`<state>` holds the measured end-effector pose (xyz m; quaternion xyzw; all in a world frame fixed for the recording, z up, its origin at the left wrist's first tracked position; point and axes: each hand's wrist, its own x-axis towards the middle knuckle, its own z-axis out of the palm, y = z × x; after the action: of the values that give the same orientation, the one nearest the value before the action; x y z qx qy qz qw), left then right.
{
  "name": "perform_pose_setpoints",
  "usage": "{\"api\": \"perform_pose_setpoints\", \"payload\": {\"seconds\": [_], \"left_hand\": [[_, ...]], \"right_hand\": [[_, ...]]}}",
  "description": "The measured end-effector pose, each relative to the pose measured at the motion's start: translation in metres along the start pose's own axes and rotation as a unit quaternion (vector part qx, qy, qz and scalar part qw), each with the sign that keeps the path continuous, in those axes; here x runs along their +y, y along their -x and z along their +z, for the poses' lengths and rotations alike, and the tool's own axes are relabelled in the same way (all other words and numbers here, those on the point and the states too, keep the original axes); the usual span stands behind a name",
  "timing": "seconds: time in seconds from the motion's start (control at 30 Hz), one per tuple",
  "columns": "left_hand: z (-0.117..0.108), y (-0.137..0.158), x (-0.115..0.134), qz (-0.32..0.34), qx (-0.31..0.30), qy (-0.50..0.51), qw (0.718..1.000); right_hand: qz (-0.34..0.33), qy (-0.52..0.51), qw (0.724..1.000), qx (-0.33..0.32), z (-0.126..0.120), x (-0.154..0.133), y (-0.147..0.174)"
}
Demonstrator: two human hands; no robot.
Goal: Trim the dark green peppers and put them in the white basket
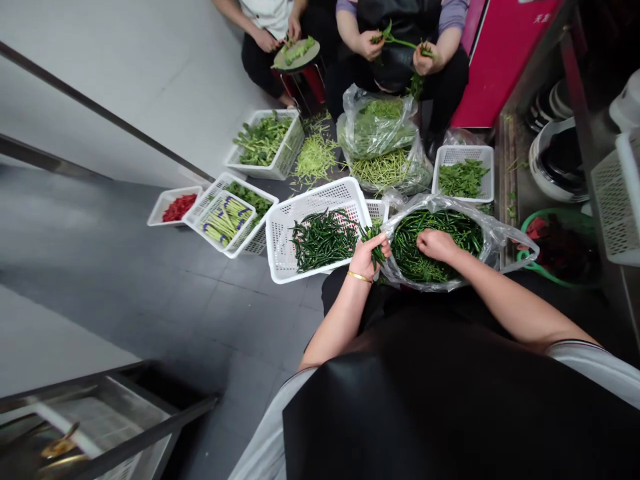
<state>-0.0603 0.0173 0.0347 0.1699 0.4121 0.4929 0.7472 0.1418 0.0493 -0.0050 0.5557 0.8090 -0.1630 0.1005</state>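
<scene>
My left hand, with a gold bracelet at the wrist, is closed round a bunch of thin green chili peppers. It is at the right end of a white perforated basket, in which a heap of dark green chili peppers lies. Over a clear plastic bag full of more green chilies, my right hand is curled shut, its fingertips among or just above them. Whatever its fingers hold is hidden.
Two people sit opposite; one person's hands hold a leafy stem. Around stand a basket of leafy greens, a small basket of red peppers, a basket of picked leaves and bagged green stems. A green basin is at right.
</scene>
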Motion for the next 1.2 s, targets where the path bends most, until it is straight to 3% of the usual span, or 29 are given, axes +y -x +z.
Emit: {"api": "perform_pose_setpoints", "payload": {"seconds": [0.1,0.23,0.3,0.43,0.53,0.67,0.77,0.87,0.93,1.1,1.2], "left_hand": [[0.002,-0.006,-0.006,0.012,-0.009,-0.009,1.000],[0.003,-0.011,-0.011,0.025,-0.012,0.001,1.000],[0.003,-0.011,-0.012,0.019,-0.008,0.001,1.000],[0.000,-0.007,-0.017,0.022,0.002,-0.023,0.999],[-0.002,-0.008,-0.022,0.045,-0.013,-0.043,0.998],[0.002,-0.013,-0.029,0.049,-0.011,-0.077,0.996],[0.008,-0.016,-0.031,-0.001,0.010,-0.079,0.997],[0.012,-0.018,-0.029,-0.042,-0.002,-0.066,0.997],[0.014,-0.020,-0.029,-0.029,-0.024,-0.061,0.997],[0.010,-0.020,-0.031,-0.007,-0.051,-0.061,0.997],[0.004,-0.016,-0.031,-0.008,-0.050,-0.069,0.996]], "right_hand": [[-0.001,-0.038,0.999,0.012,-0.004,-0.006,0.004],[0.022,-0.033,0.997,-0.069,0.013,-0.046,-0.001],[0.036,-0.057,0.994,-0.089,0.022,-0.053,-0.008],[0.028,-0.217,0.966,-0.138,0.023,-0.020,-0.015],[0.061,-0.303,0.947,-0.083,0.011,0.014,-0.007],[0.112,-0.341,0.933,-0.018,-0.013,0.046,0.005],[0.127,-0.263,0.956,0.009,-0.026,0.068,0.015],[0.116,-0.128,0.976,0.134,-0.028,0.078,0.031],[0.115,-0.070,0.977,0.167,-0.023,0.068,0.040],[0.059,0.038,0.996,0.054,-0.006,0.023,0.046],[0.060,0.086,0.994,0.017,-0.006,0.022,0.047]]}}
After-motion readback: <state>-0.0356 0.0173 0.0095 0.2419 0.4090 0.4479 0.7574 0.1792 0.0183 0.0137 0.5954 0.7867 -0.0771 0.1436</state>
